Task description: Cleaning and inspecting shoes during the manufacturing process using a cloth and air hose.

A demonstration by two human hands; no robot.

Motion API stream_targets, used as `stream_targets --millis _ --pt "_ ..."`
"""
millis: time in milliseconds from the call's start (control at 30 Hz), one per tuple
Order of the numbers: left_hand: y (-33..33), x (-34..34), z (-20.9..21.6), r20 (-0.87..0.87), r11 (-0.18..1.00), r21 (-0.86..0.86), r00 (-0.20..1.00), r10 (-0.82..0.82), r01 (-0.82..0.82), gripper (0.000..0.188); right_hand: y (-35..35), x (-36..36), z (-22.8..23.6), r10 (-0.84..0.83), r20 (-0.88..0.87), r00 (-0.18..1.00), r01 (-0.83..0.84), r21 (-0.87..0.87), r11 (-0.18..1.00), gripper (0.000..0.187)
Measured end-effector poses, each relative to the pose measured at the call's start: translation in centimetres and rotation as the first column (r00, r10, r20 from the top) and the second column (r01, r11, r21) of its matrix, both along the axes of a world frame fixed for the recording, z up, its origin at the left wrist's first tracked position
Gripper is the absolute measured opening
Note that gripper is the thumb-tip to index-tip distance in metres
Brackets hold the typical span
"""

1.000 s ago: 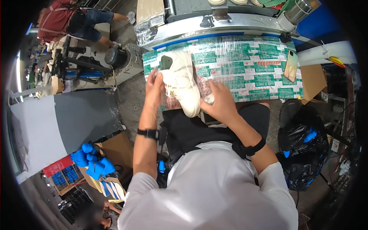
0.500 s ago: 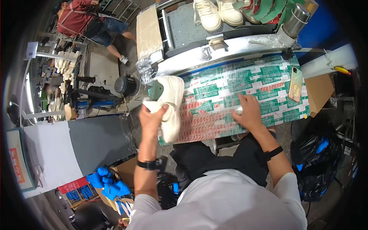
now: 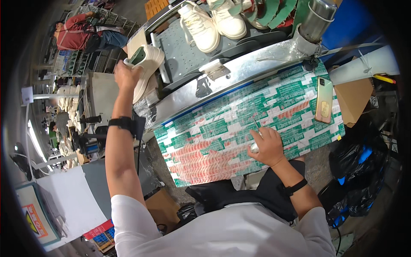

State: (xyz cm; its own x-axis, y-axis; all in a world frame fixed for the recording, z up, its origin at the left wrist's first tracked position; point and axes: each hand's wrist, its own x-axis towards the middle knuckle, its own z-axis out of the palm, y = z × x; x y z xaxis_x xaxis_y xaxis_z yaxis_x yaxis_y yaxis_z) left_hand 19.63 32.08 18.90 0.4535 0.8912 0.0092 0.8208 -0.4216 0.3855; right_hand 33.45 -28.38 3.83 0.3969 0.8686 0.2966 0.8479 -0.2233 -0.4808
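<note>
My left hand [image 3: 127, 76] is stretched far out to the left, its fingers closed on the collar of a cream sneaker [image 3: 147, 68] with a green lining. The sneaker is held toe toward me, over the cardboard at the left end of the grey conveyor; I cannot tell whether it touches. Low over the tape-covered work board [image 3: 205, 156], my right hand [image 3: 269, 146] is closed around a slim silver tool [image 3: 254, 147]. A thin pointed tip sticks out past the fingers, and the rest lies hidden in the palm.
Cream sneakers [image 3: 201, 30] stand on the grey conveyor [image 3: 175, 53] behind its metal rail. A metal cup [image 3: 317, 21] sits at the rail's right end. A phone [image 3: 324, 100] lies on the board's right side. Black bags [image 3: 355, 171] are at the right; another person [image 3: 75, 34] is far left.
My left hand has carried the sneaker from above the board up and left to the conveyor's end. My right hand stays over the board with the tool. The view has shifted.
</note>
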Motion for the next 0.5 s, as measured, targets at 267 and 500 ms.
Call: stream_targets --millis 267,500 --pt "-11.9 21.7 -2.3 0.211 0.889 -0.458 0.974 0.087 0.019 0.096 0.4 0.7 0.7 0.034 -0.014 0.999 -0.034 -0.007 0.999 0.054" --pt "-8.0 26.1 -8.0 0.49 0.88 -0.46 0.86 0.14 0.119 0.068 0.6 0.7 0.8 0.015 -0.001 1.0 -0.015 0.021 1.0 0.051"
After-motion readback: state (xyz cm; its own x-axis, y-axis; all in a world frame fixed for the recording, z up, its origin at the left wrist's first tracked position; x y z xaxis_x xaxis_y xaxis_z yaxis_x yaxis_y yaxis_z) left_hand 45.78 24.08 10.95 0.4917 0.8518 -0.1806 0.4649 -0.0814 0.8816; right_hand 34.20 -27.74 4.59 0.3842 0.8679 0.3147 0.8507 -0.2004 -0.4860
